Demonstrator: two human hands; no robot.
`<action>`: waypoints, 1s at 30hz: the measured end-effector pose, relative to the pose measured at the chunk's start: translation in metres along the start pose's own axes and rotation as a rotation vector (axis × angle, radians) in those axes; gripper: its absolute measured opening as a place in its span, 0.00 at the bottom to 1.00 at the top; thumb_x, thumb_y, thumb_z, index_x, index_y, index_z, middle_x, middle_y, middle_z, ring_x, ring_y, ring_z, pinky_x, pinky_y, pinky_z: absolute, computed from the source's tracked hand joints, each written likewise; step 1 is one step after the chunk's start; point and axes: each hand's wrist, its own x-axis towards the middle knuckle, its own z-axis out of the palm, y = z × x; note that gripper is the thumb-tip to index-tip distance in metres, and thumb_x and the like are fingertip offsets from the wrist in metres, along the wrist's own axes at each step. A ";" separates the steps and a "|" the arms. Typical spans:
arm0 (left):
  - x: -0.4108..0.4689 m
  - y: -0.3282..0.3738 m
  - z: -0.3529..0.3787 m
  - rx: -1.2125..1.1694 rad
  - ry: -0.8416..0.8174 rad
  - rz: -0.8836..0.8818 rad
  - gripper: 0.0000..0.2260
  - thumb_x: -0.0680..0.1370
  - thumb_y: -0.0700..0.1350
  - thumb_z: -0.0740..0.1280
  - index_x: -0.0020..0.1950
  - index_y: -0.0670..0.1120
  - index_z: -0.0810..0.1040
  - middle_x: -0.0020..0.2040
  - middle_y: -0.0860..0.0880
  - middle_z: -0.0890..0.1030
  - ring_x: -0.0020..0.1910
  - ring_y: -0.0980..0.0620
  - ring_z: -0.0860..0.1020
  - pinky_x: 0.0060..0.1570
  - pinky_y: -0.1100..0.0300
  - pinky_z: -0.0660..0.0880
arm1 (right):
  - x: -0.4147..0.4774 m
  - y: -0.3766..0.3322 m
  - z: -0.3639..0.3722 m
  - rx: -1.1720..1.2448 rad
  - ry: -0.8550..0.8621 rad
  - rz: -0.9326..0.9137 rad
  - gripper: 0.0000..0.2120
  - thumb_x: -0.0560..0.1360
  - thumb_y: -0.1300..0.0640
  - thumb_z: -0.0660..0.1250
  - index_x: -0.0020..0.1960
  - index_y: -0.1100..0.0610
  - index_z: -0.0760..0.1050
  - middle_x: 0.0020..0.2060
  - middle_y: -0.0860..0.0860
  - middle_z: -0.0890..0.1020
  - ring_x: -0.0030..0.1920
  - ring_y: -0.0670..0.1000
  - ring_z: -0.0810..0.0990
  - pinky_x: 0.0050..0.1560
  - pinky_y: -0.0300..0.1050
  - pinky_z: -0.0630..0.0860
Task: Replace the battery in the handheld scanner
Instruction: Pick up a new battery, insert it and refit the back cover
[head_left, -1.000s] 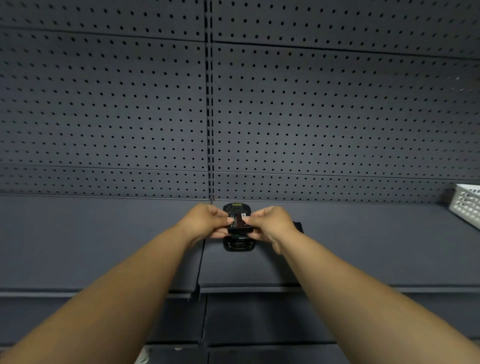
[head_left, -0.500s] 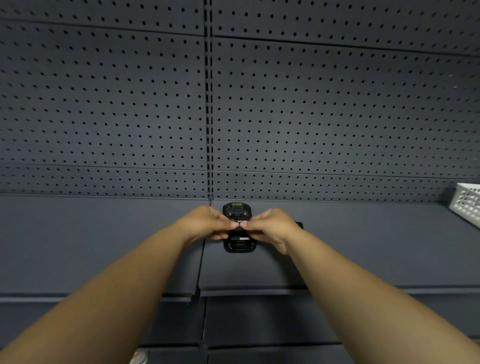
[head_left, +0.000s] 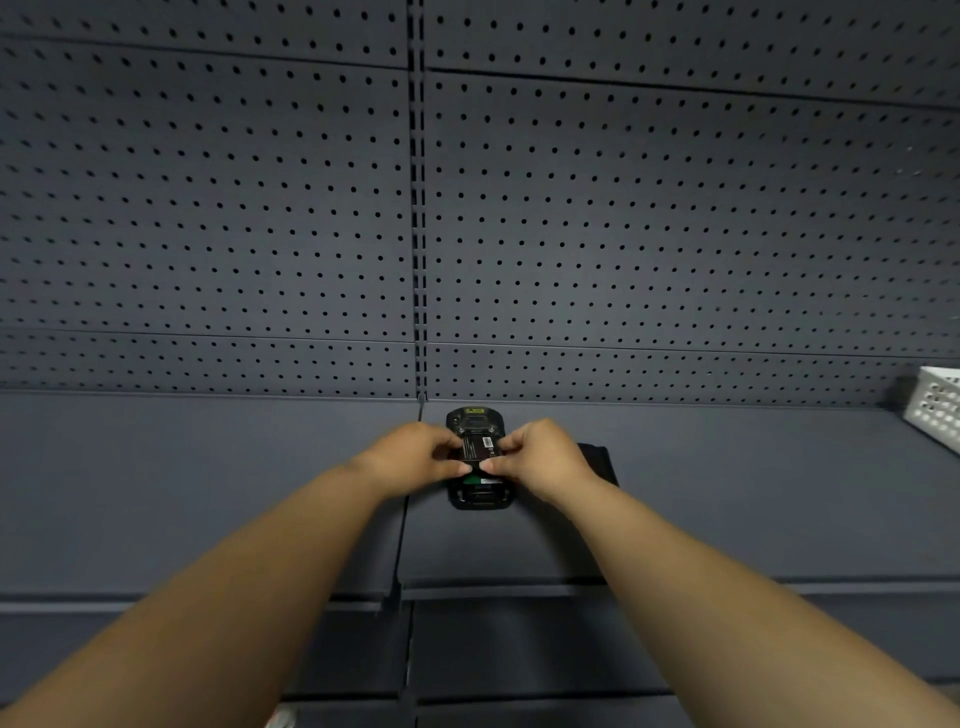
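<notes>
A black handheld scanner (head_left: 474, 422) lies back-up on the dark grey shelf (head_left: 727, 493), its battery bay exposed with a strip of green showing at the near end. A black battery (head_left: 476, 448) with a white label sits in the bay. My left hand (head_left: 415, 452) pinches the battery's left edge and my right hand (head_left: 540, 457) pinches its right edge, thumbs meeting at its near end. A flat black piece (head_left: 597, 460) lies on the shelf just right of the scanner, partly hidden behind my right hand.
A white perforated basket (head_left: 935, 410) stands at the far right of the shelf. A dark pegboard wall (head_left: 260, 208) rises behind. The shelf's front edge (head_left: 519, 590) runs below my forearms, with a seam between two shelf boards left of the scanner.
The battery's labelled face, covered by my fingers half a second ago, shows again between my hands. Both hands stay on the battery over the scanner with only small finger shifts.
</notes>
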 end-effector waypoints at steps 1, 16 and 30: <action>0.000 0.000 0.000 0.023 -0.003 0.009 0.18 0.76 0.49 0.66 0.63 0.45 0.74 0.61 0.44 0.78 0.59 0.48 0.75 0.62 0.53 0.71 | -0.001 -0.002 -0.001 -0.051 -0.002 -0.024 0.20 0.69 0.52 0.73 0.57 0.60 0.79 0.52 0.56 0.84 0.54 0.55 0.81 0.56 0.46 0.74; 0.002 -0.004 -0.001 0.196 -0.020 0.101 0.15 0.78 0.51 0.61 0.63 0.50 0.72 0.59 0.46 0.79 0.57 0.47 0.76 0.56 0.56 0.71 | -0.005 -0.017 -0.014 -0.395 -0.117 -0.135 0.14 0.75 0.56 0.66 0.59 0.60 0.79 0.57 0.57 0.80 0.57 0.56 0.78 0.60 0.48 0.74; 0.002 -0.005 0.004 0.233 0.007 0.139 0.12 0.75 0.49 0.66 0.58 0.48 0.74 0.51 0.43 0.81 0.49 0.46 0.77 0.47 0.58 0.71 | 0.000 -0.018 -0.017 -0.412 -0.178 -0.072 0.13 0.71 0.58 0.71 0.55 0.61 0.79 0.55 0.56 0.82 0.57 0.55 0.79 0.59 0.45 0.72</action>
